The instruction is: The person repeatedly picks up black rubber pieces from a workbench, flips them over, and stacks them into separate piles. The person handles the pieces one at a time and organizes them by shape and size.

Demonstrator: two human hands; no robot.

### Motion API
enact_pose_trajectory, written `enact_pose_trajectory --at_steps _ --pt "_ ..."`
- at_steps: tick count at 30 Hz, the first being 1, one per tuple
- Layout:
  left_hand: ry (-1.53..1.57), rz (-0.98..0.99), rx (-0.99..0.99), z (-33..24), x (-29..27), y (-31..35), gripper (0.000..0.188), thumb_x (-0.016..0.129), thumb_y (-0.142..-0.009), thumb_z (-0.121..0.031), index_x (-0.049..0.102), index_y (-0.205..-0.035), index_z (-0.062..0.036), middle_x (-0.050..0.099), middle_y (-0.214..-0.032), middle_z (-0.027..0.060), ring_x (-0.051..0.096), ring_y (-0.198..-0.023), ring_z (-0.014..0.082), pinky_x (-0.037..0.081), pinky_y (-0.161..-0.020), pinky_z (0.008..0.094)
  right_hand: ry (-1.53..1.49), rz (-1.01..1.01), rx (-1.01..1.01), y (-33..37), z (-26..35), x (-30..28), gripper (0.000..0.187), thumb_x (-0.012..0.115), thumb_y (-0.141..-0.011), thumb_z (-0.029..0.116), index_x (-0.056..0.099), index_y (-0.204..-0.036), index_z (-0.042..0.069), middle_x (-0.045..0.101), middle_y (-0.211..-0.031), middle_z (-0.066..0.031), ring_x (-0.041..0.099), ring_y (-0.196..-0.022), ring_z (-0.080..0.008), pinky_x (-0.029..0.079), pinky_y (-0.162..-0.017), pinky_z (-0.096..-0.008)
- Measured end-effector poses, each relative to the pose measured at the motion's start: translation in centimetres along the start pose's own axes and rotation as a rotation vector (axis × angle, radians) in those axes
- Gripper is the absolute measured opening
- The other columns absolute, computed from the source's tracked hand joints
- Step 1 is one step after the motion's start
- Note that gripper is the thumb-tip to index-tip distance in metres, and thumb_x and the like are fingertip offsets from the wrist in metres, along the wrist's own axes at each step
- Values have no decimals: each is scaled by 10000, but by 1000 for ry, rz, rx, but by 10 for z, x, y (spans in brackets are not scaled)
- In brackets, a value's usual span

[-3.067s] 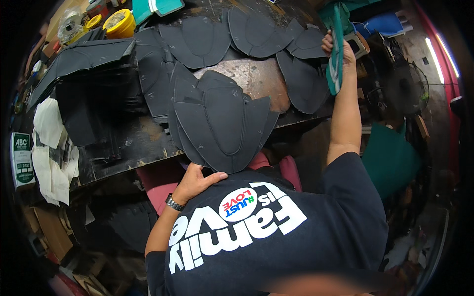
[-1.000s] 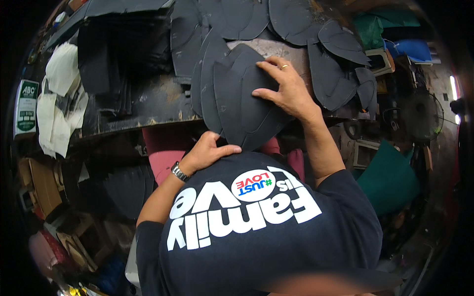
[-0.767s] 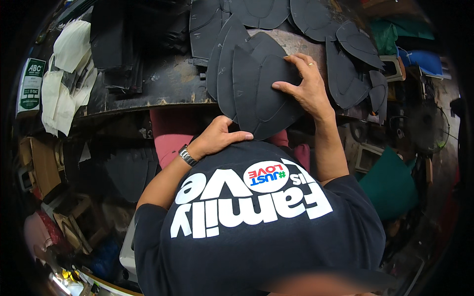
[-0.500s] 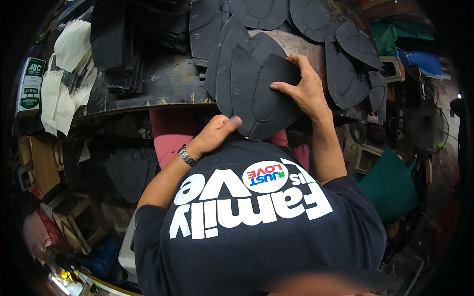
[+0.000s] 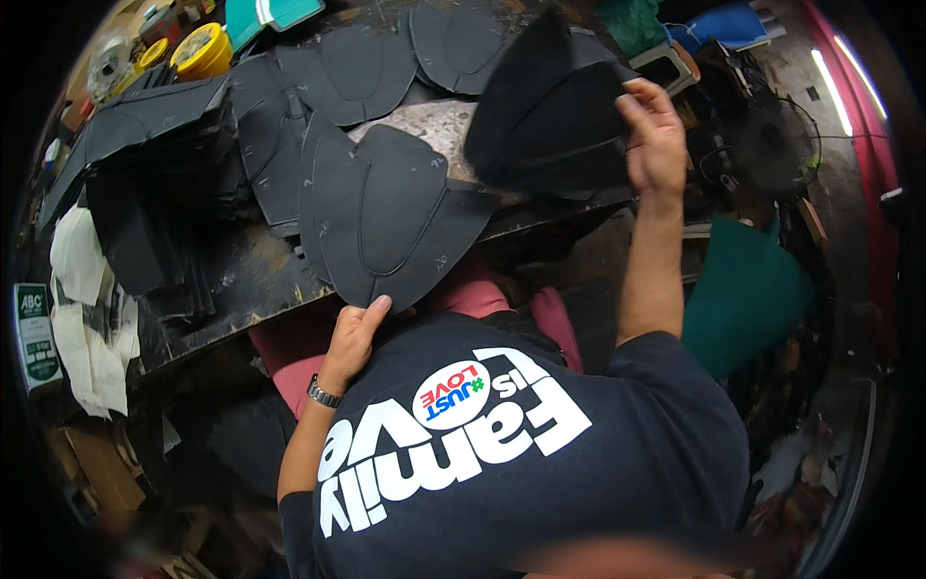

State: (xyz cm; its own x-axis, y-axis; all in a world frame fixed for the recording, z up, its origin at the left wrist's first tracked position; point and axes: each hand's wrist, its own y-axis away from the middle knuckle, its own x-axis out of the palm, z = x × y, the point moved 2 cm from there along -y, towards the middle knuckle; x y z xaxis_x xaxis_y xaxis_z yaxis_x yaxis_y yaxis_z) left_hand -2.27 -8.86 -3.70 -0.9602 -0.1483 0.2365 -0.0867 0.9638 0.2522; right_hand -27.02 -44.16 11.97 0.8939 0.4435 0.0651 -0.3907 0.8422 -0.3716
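Observation:
My right hand (image 5: pixel 659 140) pinches the right edge of a black stitched panel (image 5: pixel 550 125), raised off the table at the right and slightly blurred. Its shape is pointed, with a curved seam. Another black panel (image 5: pixel 395 207) with a U-shaped seam and pale chalk marks lies on similar ones, its tip overhanging the table's front edge. At that tip is my left hand (image 5: pixel 352 343), thumb on top and fingers beneath, gripping the small stack. A metal watch (image 5: pixel 325 392) is on my left wrist.
More black panels (image 5: pixel 352 72) lie spread along the back of the dark table (image 5: pixel 246 314). A tall pile of black pieces (image 5: pixel 145 232) stands at the left, beside pale scraps (image 5: pixel 92 309) and a can (image 5: pixel 37 338). A yellow tub (image 5: pixel 203 53) is at the back; a fan (image 5: pixel 772 145) stands at the right.
My right hand has lifted a panel off the stack and carried it right. My left hand has closed on the lower tip of the remaining panels. The view has turned rightward.

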Motion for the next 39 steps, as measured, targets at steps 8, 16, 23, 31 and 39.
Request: enact_pose_trajectory --at_steps 8,16,23,31,39 --pt "-25 -89 25 4 0 1 316 586 -1029 -215 727 -1046 67 730 -961 53 621 -881 105 485 -830 259 -258 -705 62 -76 -32 -250 254 613 -944 -36 630 -1197 -27 677 -1115 -127 639 -1071 -297 485 -1044 -425" --pt "11 -88 45 0 5 -1 312 575 -1032 -217 714 -1088 56 735 -976 66 635 -855 108 497 -794 262 -732 -993 201 -7 -96 -261 154 500 -945 -94 551 -1091 -83 633 -1123 -249 644 -1038 -412 566 -966 -569" --pt "-32 -57 43 -4 5 0 326 554 -1040 -225 702 -1126 52 747 -1033 109 670 -925 136 505 -851 276 -836 -873 225 25 -112 -194 294 391 -1037 46 462 -1243 -152 571 -1274 -310 566 -1217 -492 539 -1012 -574" --pt "-43 -58 47 -4 4 0 328 556 -1037 -232 707 -1119 48 748 -1023 98 655 -896 120 492 -830 268 -493 -728 554 35 -106 -147 390 371 -1080 144 424 -1308 -168 576 -1280 -358 586 -1200 -512 530 -1002 -591" --pt "-203 -81 -32 2 -1 -3 315 624 -1010 -229 744 -1010 62 749 -917 73 647 -850 90 515 -789 251 -337 -525 721 52 -114 -165 538 596 -995 458 525 -1031 -74 681 -1022 -295 709 -958 -443 627 -748 -505"
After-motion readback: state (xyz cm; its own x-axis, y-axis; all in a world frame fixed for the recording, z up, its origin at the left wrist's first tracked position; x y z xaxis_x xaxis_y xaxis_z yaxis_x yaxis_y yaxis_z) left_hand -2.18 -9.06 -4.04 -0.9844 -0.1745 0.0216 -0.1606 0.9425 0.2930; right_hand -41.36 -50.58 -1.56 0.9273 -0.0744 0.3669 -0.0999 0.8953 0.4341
